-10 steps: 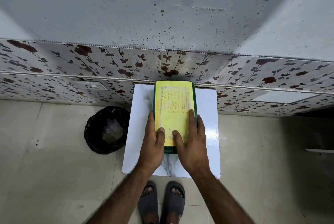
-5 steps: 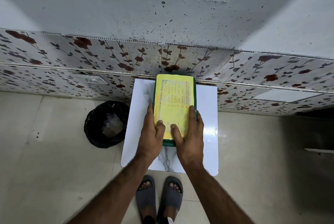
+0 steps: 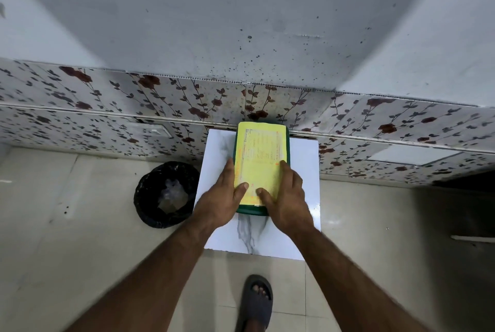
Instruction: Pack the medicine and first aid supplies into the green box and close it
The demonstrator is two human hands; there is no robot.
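The green box (image 3: 250, 209) stands shut on a small white marble-patterned table (image 3: 302, 171), its lid covered by a yellow printed label (image 3: 261, 152). My left hand (image 3: 221, 199) grips the box's near left side, thumb pressed on the lid. My right hand (image 3: 288, 198) grips the near right side, thumb also on the lid. No medicine or first aid supplies are visible; the box's contents are hidden.
A black-lined bin (image 3: 167, 194) stands on the tiled floor left of the table. A wall with floral panels (image 3: 160, 96) rises right behind the table. My sandalled foot (image 3: 255, 302) is below the table's near edge.
Both hands stay on the closed box in the same grip. The view has shifted slightly, and only one foot shows now instead of two.
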